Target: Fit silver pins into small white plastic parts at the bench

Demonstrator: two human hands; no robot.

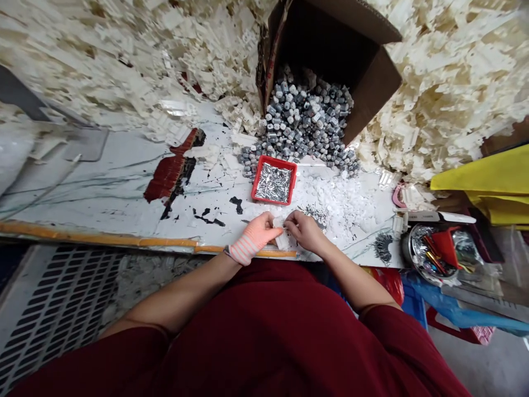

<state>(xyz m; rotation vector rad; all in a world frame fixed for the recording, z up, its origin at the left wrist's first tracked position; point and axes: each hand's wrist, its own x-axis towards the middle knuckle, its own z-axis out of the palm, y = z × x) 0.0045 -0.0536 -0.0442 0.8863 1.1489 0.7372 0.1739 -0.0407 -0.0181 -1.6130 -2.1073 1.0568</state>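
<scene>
My left hand [255, 236], in a pale orange glove with a striped cuff, is closed on a small whitish plastic part [282, 240] near the table's front edge. Bare and with bent fingers pressed together, my right hand [305, 230] meets the part from the right side. Whatever its fingertips pinch is too small to make out. Just beyond the hands sits a red tray [253, 190] filled with thin metal pins [273, 183]. Small white plastic pieces [343, 201] lie scattered right of the tray, with some dark pins [312, 214] beside my right hand.
A cardboard box [374, 91] on its side spills grey-and-white small cylinders [306, 118] behind the tray. Heaps of cream plastic parts [454, 71] bank up at the back. A metal bowl [409, 248] of odds and ends stands right; a slotted grey crate [61, 309] is lower left.
</scene>
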